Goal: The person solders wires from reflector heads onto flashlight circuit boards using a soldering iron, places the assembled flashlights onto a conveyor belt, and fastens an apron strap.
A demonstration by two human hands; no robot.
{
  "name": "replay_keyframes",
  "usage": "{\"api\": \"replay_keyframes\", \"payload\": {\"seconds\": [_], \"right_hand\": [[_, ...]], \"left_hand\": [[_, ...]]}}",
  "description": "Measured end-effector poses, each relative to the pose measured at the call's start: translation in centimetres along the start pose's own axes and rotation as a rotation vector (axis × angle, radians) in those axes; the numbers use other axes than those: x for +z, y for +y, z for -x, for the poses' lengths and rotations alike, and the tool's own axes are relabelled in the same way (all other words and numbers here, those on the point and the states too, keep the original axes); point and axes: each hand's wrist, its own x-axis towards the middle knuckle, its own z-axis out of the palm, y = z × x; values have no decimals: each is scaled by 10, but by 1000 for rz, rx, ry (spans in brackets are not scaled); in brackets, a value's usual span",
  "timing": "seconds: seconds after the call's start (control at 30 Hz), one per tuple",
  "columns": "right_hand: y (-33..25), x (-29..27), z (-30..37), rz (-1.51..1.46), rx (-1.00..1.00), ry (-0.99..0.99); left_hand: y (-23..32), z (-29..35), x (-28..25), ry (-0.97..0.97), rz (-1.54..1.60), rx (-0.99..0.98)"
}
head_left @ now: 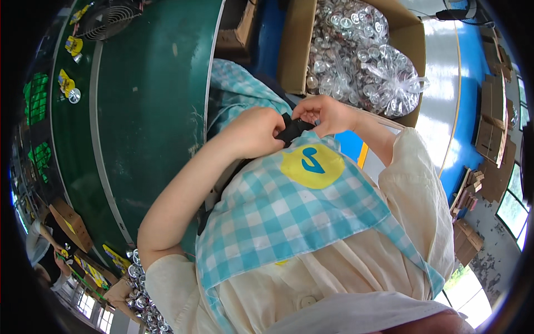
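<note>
Black material is held at the front of the checked apron, gripped by the curled left hand and pinched by the right hand. The handling is judged unfinished, since it is released by neither; whether anything has been fastened cannot be told. The bagged parts are touched by neither hand.

1. At 12 o'clock, your left hand and right hand partly hide the black piece, kind unclear
2. At 1 o'clock, the upper edge crops the cardboard box
3. At 8 o'clock, what the co-worker handles is too small to tell
</note>
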Motion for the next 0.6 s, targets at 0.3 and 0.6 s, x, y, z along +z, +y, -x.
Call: {"api": "replay_keyframes", "payload": {"seconds": [0.3,0.6], "right_hand": [[11,-3,-2,-49,-60,-2],[10,0,3,-4,-99,23]], "left_hand": [[-19,-15,8,-36,266,-154],[-5,-10,6,59,-3,-167]]}}
